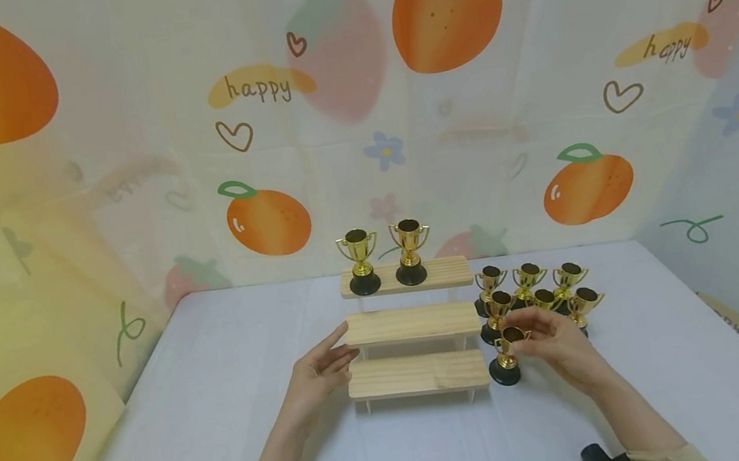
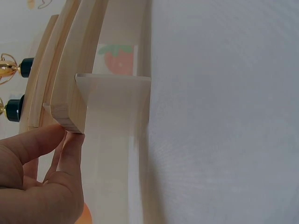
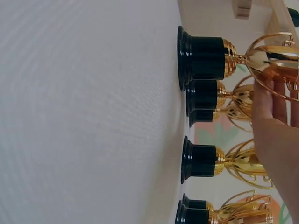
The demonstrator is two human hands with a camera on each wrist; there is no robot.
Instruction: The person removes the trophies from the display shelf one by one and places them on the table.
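Observation:
A three-tier wooden display stand (image 1: 416, 373) with clear supports stands mid-table. Two gold trophies (image 1: 360, 257) on black bases rest on its top tier. My left hand (image 1: 319, 369) is at the stand's left end; in the left wrist view its thumb and a finger hold the end of a board (image 2: 70, 105). On the right side, my right hand (image 1: 554, 342) pinches a gold trophy (image 3: 208, 58) by its cup, with fingers behind the handle. That trophy is upright, just right of the lowest tier; I cannot tell whether its base touches the table.
Several more gold trophies (image 1: 529, 278) stand grouped on the white table (image 1: 446, 458), right of the stand and behind my right hand. A cloth backdrop (image 1: 359, 160) printed with oranges and strawberries hangs behind the table and along the left side.

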